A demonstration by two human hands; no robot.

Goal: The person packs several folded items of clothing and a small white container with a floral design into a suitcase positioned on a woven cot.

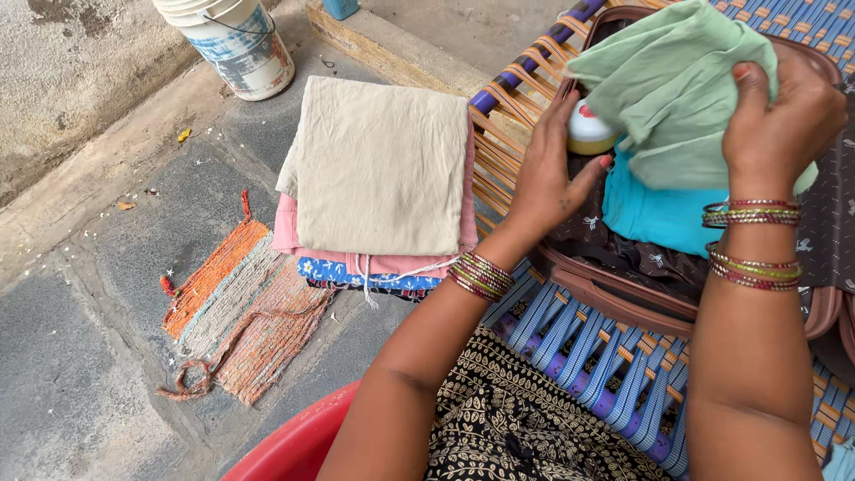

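Observation:
My right hand grips a folded light green cloth and holds it over an open brown suitcase. My left hand rests with fingers spread at the suitcase's left side, its thumb touching the green cloth's lower edge, beside a small white bottle with a red label. A folded turquoise cloth lies inside the suitcase under the green one. Both wrists carry several bangles.
The suitcase sits on a woven cot with blue and orange straps. A stack of folded clothes, beige on top, lies on the floor beside a woven mat. A white bucket stands at the back; a red tub rim is near.

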